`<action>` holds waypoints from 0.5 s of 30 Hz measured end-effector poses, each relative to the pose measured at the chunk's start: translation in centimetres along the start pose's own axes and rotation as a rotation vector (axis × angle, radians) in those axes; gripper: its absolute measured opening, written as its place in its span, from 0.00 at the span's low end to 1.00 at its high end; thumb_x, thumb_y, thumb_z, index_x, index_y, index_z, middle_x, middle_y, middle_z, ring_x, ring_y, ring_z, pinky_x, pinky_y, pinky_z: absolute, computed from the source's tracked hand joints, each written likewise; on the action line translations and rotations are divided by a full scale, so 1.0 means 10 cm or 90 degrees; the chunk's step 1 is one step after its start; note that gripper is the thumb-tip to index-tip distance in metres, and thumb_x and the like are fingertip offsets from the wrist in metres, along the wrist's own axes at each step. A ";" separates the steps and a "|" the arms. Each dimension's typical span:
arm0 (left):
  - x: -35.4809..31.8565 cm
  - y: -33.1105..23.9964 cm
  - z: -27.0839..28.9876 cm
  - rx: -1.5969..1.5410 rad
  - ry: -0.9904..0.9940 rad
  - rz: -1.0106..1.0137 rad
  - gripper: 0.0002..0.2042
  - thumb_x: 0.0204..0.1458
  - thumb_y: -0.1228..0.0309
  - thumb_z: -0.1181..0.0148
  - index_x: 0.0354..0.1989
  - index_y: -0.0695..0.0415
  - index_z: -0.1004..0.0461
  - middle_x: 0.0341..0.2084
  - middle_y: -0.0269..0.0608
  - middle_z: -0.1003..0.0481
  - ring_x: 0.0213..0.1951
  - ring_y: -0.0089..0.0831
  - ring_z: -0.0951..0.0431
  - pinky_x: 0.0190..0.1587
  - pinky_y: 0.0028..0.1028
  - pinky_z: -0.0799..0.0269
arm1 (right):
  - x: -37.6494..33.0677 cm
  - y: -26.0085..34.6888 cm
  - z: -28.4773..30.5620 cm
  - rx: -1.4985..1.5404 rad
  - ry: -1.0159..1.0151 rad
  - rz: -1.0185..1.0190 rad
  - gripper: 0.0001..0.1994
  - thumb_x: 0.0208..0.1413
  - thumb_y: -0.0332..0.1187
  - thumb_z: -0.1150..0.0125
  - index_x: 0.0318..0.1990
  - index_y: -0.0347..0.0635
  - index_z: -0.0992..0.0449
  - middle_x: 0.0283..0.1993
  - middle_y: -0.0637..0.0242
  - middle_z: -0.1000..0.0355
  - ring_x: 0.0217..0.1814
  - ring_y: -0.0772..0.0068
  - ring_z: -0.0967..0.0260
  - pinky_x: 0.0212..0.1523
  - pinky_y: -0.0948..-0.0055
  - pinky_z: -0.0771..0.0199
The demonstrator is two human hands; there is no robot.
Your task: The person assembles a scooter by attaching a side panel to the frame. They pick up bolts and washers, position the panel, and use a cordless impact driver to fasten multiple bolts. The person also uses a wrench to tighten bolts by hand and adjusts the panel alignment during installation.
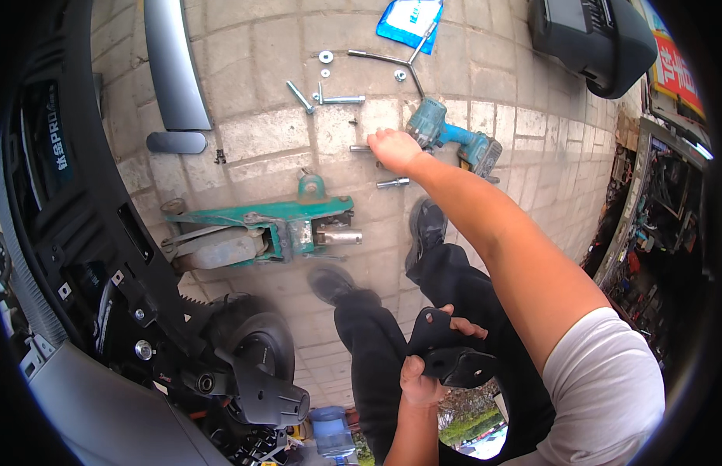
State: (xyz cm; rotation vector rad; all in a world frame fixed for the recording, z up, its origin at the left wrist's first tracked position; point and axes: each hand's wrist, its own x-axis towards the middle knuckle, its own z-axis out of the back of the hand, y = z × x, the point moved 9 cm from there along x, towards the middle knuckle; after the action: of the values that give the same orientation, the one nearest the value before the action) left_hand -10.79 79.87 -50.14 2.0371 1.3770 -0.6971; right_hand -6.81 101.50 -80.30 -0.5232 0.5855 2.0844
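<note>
My left hand [421,380] grips a black bracket [442,338] with holes in it, low in front of my legs. Thumb and fingers clasp its edges. My right arm reaches forward to the paving, where my right hand [396,150] closes around a silvery metal socket [359,148]; one end sticks out to the left and the fingers hide the rest. Just beyond that hand lies a blue cordless impact wrench [428,120]. A second metal socket [393,183] rests nearer to me.
Bolts [300,97], washers [325,57], a Y-shaped wrench [382,58] and a blue packet [410,23] lie farther off. A green floor jack [260,225] sits left of my feet. A black and grey vehicle [89,256] stands along the left; a black case [594,43] is far right.
</note>
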 end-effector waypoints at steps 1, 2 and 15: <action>0.01 0.00 0.02 0.017 0.004 0.002 0.44 0.47 0.37 0.50 0.62 0.65 0.43 0.46 0.60 0.27 0.50 0.56 0.27 0.57 0.54 0.38 | -0.03 -0.05 0.08 0.029 -0.035 0.000 0.09 0.51 0.27 0.46 0.41 0.39 0.29 0.41 0.56 0.25 0.45 0.55 0.26 0.46 0.60 0.24; -0.01 -0.02 0.05 0.042 -0.001 0.007 0.44 0.47 0.37 0.50 0.61 0.66 0.41 0.47 0.61 0.28 0.51 0.56 0.27 0.58 0.53 0.37 | -0.08 -0.08 0.18 0.055 -0.066 -0.007 0.10 0.51 0.27 0.47 0.41 0.38 0.29 0.41 0.55 0.25 0.45 0.54 0.26 0.46 0.60 0.25; -0.09 -0.59 0.16 0.259 -0.112 -0.108 0.33 0.52 0.43 0.51 0.45 0.68 0.26 0.61 0.62 0.38 0.60 0.47 0.33 0.61 0.41 0.38 | -1.78 1.12 1.75 0.787 0.497 -0.107 0.15 0.58 0.33 0.39 0.48 0.33 0.27 0.34 0.63 0.23 0.31 0.74 0.27 0.32 0.73 0.27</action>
State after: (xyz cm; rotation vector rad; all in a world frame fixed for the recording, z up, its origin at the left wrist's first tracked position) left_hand -16.74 79.96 -51.66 2.1085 1.4005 -1.2880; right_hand -9.46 94.71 -53.99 -0.5617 1.9722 0.9513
